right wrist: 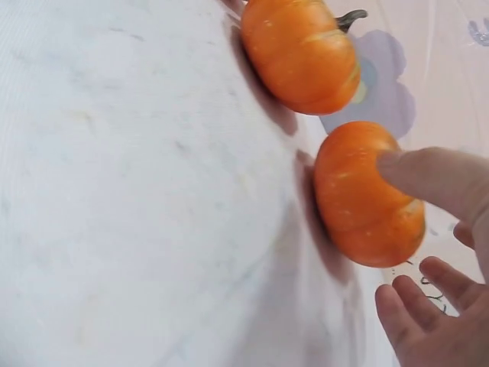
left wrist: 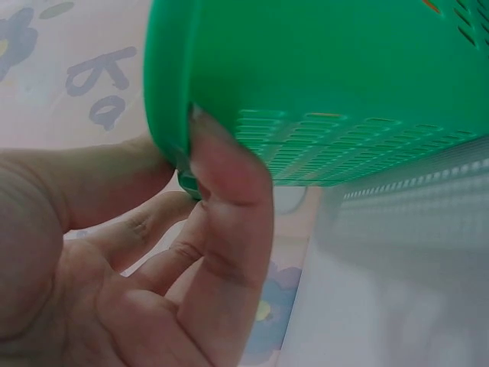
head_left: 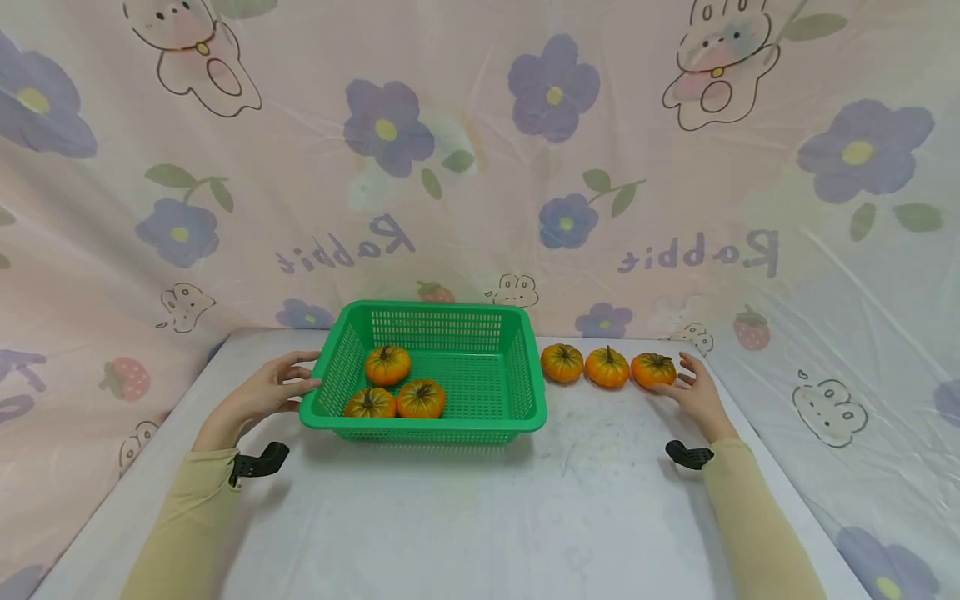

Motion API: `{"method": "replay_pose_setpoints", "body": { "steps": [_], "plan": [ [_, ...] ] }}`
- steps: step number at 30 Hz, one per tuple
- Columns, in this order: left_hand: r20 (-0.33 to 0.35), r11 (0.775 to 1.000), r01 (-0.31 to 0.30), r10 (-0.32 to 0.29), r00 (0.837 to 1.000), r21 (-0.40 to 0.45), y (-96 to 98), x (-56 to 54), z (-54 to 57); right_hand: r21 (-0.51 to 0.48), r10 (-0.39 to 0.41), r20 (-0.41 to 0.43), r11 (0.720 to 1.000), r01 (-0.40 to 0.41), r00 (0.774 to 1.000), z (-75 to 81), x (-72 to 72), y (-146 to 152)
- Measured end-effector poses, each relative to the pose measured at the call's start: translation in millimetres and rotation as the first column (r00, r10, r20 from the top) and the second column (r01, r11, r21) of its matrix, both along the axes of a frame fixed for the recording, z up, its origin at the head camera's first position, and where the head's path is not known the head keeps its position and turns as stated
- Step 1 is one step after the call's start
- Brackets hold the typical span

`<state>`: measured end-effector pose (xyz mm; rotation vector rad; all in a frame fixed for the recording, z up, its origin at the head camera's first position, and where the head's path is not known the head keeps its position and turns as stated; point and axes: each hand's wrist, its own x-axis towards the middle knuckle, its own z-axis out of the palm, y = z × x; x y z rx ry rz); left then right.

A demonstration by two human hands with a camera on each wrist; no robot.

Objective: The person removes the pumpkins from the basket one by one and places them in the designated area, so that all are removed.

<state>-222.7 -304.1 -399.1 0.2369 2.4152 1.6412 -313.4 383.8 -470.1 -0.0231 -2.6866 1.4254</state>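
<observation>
A green plastic basket [head_left: 435, 423] stands on the table with three small orange pumpkins [head_left: 421, 400] grouped in its left half. My left hand [head_left: 255, 393] pinches the basket's left rim; in the left wrist view the index finger [left wrist: 233, 199] curls beneath the lip, thumb on the other side. To the right of the basket, three more pumpkins sit in a row. My right hand [head_left: 702, 398] is beside the rightmost pumpkin [head_left: 651, 369]. The right wrist view has its thumb [right wrist: 435, 172] over this pumpkin, while the other fingers are spread apart from it.
The leftmost pumpkin [head_left: 562, 364] of the row is close to the basket's right side, with the middle one [head_left: 607, 368] next to it. A white cover lies over the table [head_left: 480, 517]. Patterned cloth [head_left: 480, 183] hangs behind it and along both sides.
</observation>
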Motion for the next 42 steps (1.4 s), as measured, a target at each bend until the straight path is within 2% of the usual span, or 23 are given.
{"method": "replay_pose_setpoints", "body": {
  "steps": [4, 9, 15, 19, 24, 29, 37, 42],
  "plan": [
    [-0.002, 1.000, 0.004, -0.004, 1.000, 0.005, -0.8, 0.6, -0.4, 0.003, 0.010, -0.023, 1.000, -0.010, 1.000, 10.2, 4.0, 2],
    [-0.009, 1.000, 0.005, -0.005, 1.000, 0.004, -0.2, 1.0, 0.1, -0.011, 0.057, -0.077, 0.998, -0.058, 0.995, 28.3, 10.2, 1],
    [-0.006, 1.000, 0.006, -0.006, 1.000, 0.014, 0.8, -0.2, 0.8, -0.023, 0.140, -0.133, 0.989, -0.144, 0.981, 46.8, 15.3, -7],
    [-0.002, 1.000, 0.008, -0.008, 1.000, 0.024, 1.8, -1.1, 0.9, -0.031, 0.192, -0.163, 0.979, -0.200, 0.968, 57.5, 17.7, -22],
    [0.000, 1.000, 0.000, 0.000, 1.000, 0.007, 1.6, 1.2, 1.1, -0.039, 0.267, -0.202, 0.959, -0.280, 0.942, 68.0, 16.4, -48],
    [0.001, 1.000, -0.001, 0.001, 1.000, 0.008, 1.9, 1.2, 0.8, -0.037, 0.343, -0.242, 0.931, -0.362, 0.908, 79.4, 15.1, -74],
    [0.001, 1.000, 0.007, -0.007, 1.000, 0.026, 1.3, 0.7, 1.0, -0.022, 0.464, -0.276, 0.873, -0.488, 0.842, 116.2, 31.0, -122],
    [0.000, 1.000, 0.007, -0.007, 1.000, 0.027, 1.0, 1.2, 1.3, 0.021, 0.528, -0.273, 0.839, -0.544, 0.804, 125.7, 30.8, -146]
  ]
}}
